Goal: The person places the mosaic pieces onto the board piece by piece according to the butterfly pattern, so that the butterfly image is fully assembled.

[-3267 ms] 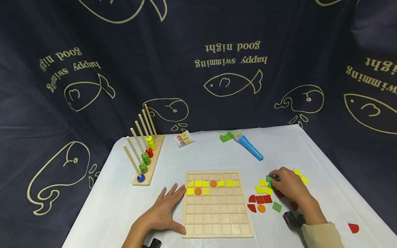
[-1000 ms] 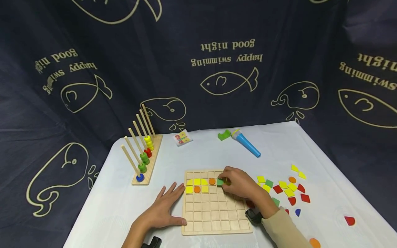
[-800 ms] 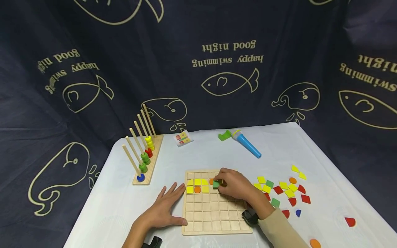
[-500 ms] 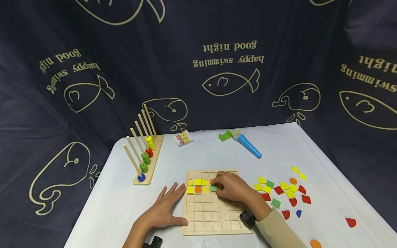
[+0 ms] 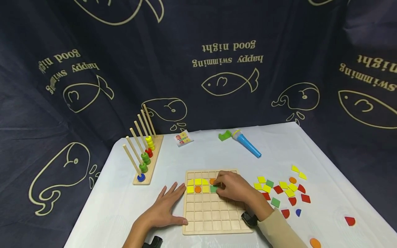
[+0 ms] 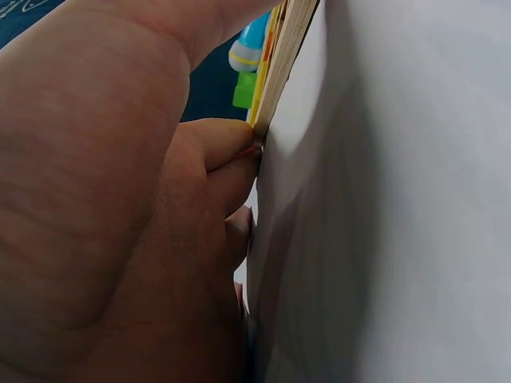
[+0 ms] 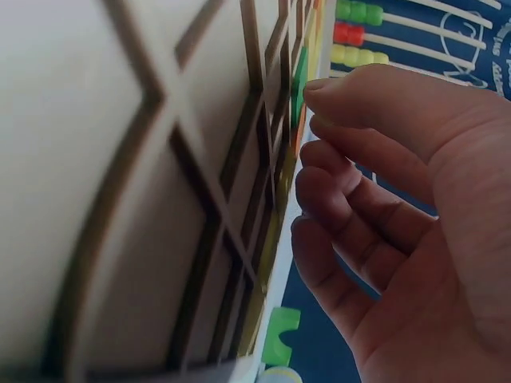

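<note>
A square wooden grid board (image 5: 207,216) lies flat, with yellow tiles and orange discs in its upper rows. My left hand (image 5: 164,210) is spread flat on the cloth, with fingertips and thumb at the board's left edge. My right hand (image 5: 233,185) is over the upper part of the board, fingers bent. A green square tile (image 5: 213,189) sits in a second-row cell, right of a yellow square tile (image 5: 205,189). In the right wrist view, the thumb tip is at the green tile (image 7: 299,88), with no tile between thumb and fingers. The hand hides several cells on the right.
Loose yellow, red, green, orange and blue tiles (image 5: 278,189) are scattered on the right. A bead-counting frame (image 5: 148,162) stands at left. Along the back lie a pattern card (image 5: 183,138), a green notched block (image 5: 224,135) and a blue toy microphone (image 5: 248,144).
My right hand has carried the green tile from the loose pile leftward to the board, and it now lies in a cell. The left hand stays at the board's edge.
</note>
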`<act>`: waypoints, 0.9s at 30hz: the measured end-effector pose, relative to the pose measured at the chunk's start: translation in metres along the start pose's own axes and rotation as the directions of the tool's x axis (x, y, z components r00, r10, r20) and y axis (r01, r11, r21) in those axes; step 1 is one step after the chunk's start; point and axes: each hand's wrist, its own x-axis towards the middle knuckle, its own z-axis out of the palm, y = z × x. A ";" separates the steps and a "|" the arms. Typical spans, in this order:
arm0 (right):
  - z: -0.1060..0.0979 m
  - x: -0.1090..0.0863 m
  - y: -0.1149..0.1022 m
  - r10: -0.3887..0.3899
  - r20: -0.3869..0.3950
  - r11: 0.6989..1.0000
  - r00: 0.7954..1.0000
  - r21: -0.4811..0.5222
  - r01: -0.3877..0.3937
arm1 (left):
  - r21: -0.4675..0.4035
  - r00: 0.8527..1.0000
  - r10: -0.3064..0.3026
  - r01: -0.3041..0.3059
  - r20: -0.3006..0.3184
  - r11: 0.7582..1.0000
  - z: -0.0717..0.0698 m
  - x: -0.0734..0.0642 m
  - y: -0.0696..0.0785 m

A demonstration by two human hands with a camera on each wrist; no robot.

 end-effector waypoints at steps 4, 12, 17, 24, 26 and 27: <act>-0.005 -0.005 0.005 0.021 -0.015 1.000 1.000 -0.004 -0.021 | -0.001 1.000 -0.005 0.005 0.006 1.000 0.001 0.000 -0.001; -0.022 -0.019 0.018 0.122 -0.055 0.992 0.991 -0.015 -0.123 | 0.000 1.000 -0.007 0.007 0.008 1.000 0.001 0.000 -0.002; -0.032 -0.032 0.032 0.179 -0.076 0.984 0.981 -0.010 -0.180 | 0.000 1.000 -0.018 0.018 0.012 1.000 0.001 0.000 -0.001; -0.045 -0.051 0.058 0.306 -0.098 0.949 0.947 -0.045 -0.311 | 0.008 0.999 -0.028 0.028 0.018 1.000 0.001 0.000 0.000; -0.049 -0.058 0.066 0.346 -0.094 0.934 0.933 -0.058 -0.352 | 0.009 0.999 -0.027 0.027 0.019 1.000 0.001 0.000 0.000; -0.052 -0.061 0.069 0.365 -0.087 0.926 0.927 -0.065 -0.371 | 0.010 0.999 -0.027 0.027 0.019 1.000 0.001 0.000 0.000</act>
